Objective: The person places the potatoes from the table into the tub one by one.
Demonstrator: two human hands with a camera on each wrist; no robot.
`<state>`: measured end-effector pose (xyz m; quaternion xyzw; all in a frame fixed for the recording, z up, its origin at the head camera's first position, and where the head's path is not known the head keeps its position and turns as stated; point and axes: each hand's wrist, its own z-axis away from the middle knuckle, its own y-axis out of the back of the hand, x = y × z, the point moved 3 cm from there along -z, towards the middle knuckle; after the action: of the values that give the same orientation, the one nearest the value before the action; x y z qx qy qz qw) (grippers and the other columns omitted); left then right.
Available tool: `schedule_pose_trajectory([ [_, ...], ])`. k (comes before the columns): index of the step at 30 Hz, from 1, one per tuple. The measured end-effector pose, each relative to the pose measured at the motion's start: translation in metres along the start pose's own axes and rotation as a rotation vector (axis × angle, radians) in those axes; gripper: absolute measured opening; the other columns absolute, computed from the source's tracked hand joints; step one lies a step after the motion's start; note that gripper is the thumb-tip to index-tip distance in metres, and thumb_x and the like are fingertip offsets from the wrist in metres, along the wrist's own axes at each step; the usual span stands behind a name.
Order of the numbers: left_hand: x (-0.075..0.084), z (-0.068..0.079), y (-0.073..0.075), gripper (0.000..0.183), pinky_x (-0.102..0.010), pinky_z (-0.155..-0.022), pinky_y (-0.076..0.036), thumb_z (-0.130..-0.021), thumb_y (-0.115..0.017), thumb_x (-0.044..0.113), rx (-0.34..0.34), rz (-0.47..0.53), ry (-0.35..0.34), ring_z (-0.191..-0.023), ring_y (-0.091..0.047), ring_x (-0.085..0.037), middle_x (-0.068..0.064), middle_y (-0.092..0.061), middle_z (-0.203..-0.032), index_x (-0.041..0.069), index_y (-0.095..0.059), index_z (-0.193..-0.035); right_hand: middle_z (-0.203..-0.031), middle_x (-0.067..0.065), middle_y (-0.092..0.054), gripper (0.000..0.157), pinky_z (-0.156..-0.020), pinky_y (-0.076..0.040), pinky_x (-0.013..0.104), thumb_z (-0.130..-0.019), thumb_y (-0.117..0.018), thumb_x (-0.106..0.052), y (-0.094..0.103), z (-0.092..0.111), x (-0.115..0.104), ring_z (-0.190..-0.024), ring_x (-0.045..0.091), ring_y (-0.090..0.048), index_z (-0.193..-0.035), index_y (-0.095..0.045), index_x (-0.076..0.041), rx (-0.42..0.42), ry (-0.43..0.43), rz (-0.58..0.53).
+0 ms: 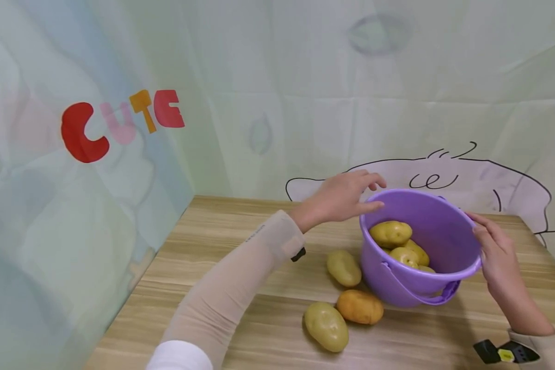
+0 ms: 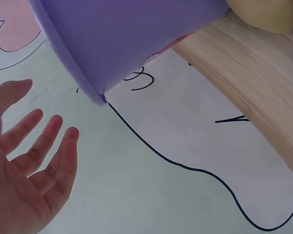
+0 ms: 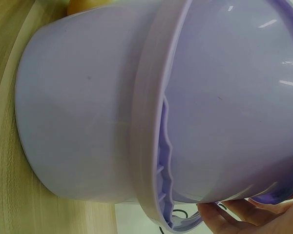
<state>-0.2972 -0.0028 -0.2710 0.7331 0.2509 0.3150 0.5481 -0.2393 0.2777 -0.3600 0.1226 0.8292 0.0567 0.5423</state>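
A purple bucket (image 1: 398,285) with several potatoes (image 1: 390,234) inside stands at the right of the table, its mouth facing me. My right hand (image 1: 501,254) grips it at the right side of the rim; the right wrist view shows these fingers (image 3: 254,217) against the wall near the rim. The left hand (image 1: 342,195) is at the rim's left side, fingers spread and loosely bent, holding nothing. In the left wrist view that palm (image 2: 36,170) is apart from the bucket's edge. The bucket's handle (image 1: 437,298) hangs down in front.
Outside the bucket, a pale potato (image 1: 344,268), an orange-brown potato (image 1: 359,307) and another pale potato (image 1: 326,327) lie on the wood-grain table (image 1: 259,329). A printed cloth backdrop (image 1: 277,103) hangs behind the table and along its left side.
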Motion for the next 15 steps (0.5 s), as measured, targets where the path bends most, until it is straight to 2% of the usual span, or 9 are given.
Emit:
schedule_pose_trajectory([
  [10, -0.016, 0.011, -0.003, 0.04, -0.024, -0.069, -0.045, -0.088, -0.054, 0.047, 0.026, -0.001, 0.061, -0.094, -0.053, -0.007, 0.009, -0.056, -0.109, 0.025, -0.053, -0.121, -0.107, -0.011, -0.056, 0.034, -0.07, -0.043, 0.01, -0.099, -0.04, -0.015, 0.001, -0.002, 0.001, -0.092, 0.001, -0.053, -0.128, -0.052, -0.003, -0.003, 0.003, 0.042],
  [15, -0.024, 0.016, -0.005, 0.038, -0.025, -0.068, -0.045, -0.089, -0.054, 0.046, 0.031, -0.004, 0.072, -0.093, -0.053, -0.007, 0.008, -0.057, -0.107, 0.024, -0.053, -0.12, -0.106, -0.01, -0.057, 0.033, -0.071, -0.043, 0.01, -0.098, -0.04, -0.014, 0.001, -0.002, 0.0, -0.092, 0.001, -0.054, -0.127, -0.052, -0.002, -0.002, 0.014, 0.003],
])
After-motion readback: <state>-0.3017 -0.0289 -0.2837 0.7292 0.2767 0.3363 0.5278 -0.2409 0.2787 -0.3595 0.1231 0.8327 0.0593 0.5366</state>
